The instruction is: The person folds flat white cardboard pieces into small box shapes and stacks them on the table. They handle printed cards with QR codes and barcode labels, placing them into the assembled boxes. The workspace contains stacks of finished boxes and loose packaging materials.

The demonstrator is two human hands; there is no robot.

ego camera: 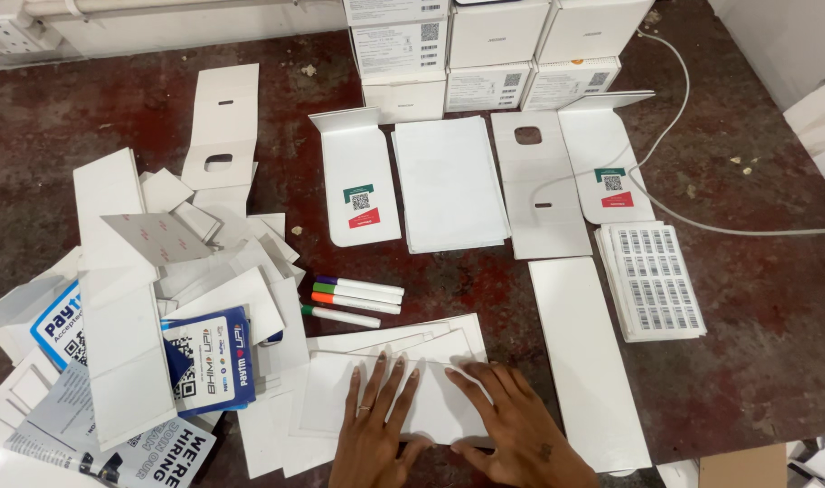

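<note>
Both my hands lie flat, palms down, on a stack of white card sheets (431,348) at the near edge of the dark table. My left hand (376,425) has its fingers spread on the top sheet, with a ring on one finger. My right hand (512,420) rests beside it, fingers pointing left toward the other hand. Neither hand grips anything. Just beyond the stack lie several marker pens (354,298) with coloured caps, side by side.
A heap of white cards and blue printed leaflets (209,357) fills the left. Beyond are flat white card cut-outs (449,181), a long white strip (584,352), a barcode sticker sheet stack (652,280), stacked white boxes (494,54) and a white cable (702,226).
</note>
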